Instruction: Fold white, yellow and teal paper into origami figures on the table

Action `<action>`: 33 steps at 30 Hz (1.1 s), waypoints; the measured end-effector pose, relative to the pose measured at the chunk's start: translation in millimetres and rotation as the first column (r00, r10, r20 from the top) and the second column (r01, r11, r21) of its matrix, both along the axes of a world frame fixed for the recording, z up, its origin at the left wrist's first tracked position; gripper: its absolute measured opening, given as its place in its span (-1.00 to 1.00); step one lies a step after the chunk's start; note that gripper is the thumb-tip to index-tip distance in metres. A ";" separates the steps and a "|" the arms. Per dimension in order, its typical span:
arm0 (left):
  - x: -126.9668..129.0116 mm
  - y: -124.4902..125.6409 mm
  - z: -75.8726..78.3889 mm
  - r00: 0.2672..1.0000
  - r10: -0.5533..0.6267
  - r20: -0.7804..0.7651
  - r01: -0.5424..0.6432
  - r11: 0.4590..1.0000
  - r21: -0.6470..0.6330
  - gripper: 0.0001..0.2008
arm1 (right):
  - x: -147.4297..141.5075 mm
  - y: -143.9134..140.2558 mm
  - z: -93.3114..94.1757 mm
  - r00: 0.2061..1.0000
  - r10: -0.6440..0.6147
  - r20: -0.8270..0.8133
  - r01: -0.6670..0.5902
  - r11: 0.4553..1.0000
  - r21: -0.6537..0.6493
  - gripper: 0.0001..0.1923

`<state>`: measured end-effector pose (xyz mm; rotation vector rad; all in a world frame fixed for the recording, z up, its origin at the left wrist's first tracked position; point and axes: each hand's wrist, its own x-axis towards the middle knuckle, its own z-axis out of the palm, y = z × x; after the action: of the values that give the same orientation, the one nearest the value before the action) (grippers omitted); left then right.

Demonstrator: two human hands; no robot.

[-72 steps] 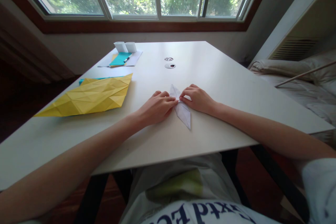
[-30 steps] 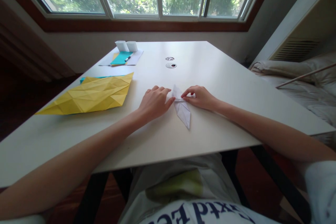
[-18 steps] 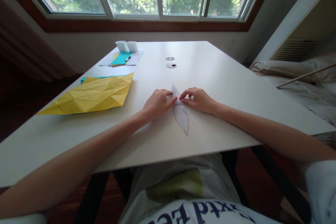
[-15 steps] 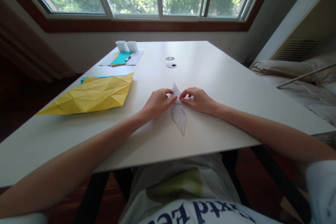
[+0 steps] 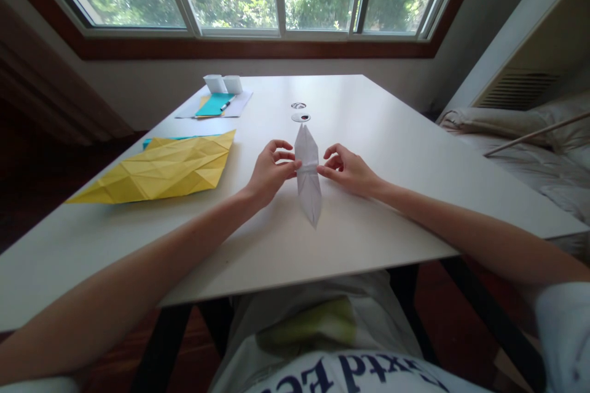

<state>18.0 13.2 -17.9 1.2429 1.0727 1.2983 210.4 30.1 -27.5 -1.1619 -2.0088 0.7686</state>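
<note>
A folded white paper [image 5: 308, 181], long and pointed at both ends, stands between my hands above the table. Creases run along it, with a band across its middle. My left hand [image 5: 275, 170] pinches its left edge between thumb and fingers; the upper fingers are loosely curled. At the right edge, the thumb and fingertips of my right hand [image 5: 345, 171] are closed on the paper about halfway up. The lower tip hangs toward me and the split upper tip points to the window.
A large creased yellow paper [image 5: 161, 169] lies left on the white table [image 5: 391, 135], partly over a teal sheet. Farther back are two small white paper boxes [image 5: 223, 83], a teal paper [image 5: 214, 105] and a pen [image 5: 227, 103]. Round table inserts [image 5: 300, 117] sit ahead.
The white paper has been raised and turned so more of its face shows, its upper tip now farther from me. My left hand has shifted slightly left and its fingers have spread.
</note>
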 end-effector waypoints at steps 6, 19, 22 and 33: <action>1.8 0.2 -1.1 0.998 -0.049 0.038 0.047 0.998 0.044 -0.77 | 0.2 5.4 0.1 0.981 0.080 -0.175 -0.118 0.969 -0.218 -0.55; 8.6 -11.9 2.4 0.973 -0.060 -0.223 0.095 0.984 0.151 -0.75 | -0.4 -3.6 9.8 0.968 -0.116 -0.225 0.144 0.983 0.114 -0.78; 12.2 -16.7 2.1 0.978 -0.074 -0.193 0.107 0.981 0.163 -0.68 | -2.1 -9.8 11.7 0.988 -0.102 -0.120 0.130 0.957 0.259 -0.85; 12.8 -18.7 6.5 0.994 -0.084 -0.068 0.093 0.986 0.137 -0.62 | -4.3 -16.3 7.3 0.998 0.062 0.023 -0.066 0.877 0.476 -0.79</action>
<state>30.8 -5.5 -11.4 1.4281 0.9719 1.2915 206.1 13.8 -20.2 -0.8101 -2.0899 0.2647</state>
